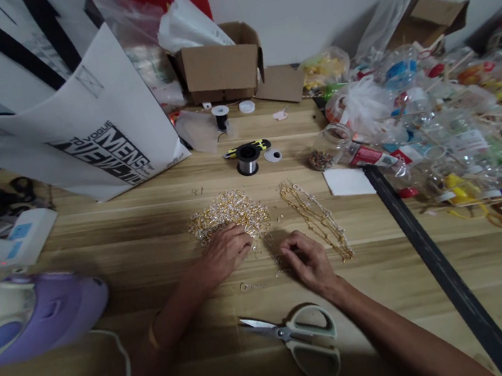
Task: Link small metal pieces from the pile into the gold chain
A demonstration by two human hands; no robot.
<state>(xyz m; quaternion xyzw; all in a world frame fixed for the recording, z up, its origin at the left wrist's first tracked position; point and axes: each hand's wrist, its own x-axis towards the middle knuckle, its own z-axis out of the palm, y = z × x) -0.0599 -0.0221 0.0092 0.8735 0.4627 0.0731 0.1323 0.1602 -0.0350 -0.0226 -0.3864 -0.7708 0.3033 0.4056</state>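
A heap of small gold and silver metal pieces [228, 209] lies on the wooden table. My left hand [225, 250] rests at the heap's lower edge, its fingers bent down against the pieces; what is under the fingertips is hidden. To its right, my right hand [307, 260] is curled with thumb and fingers together, close to a few tiny links. Anything within that pinch is too small to make out. Gold and silver chains [318, 222] lie beyond my right hand. A short chain with a ring [252, 285] lies between the hands and the scissors [294, 337].
A wire spool [247, 159] and a yellow-black cutter [229, 153] lie behind the heap. A white bag [103, 129] and a purple appliance [56, 311] stand at left. Cardboard box [219, 66] at the back; plastic bottles [463, 141] and a white paper [349, 181] at right.
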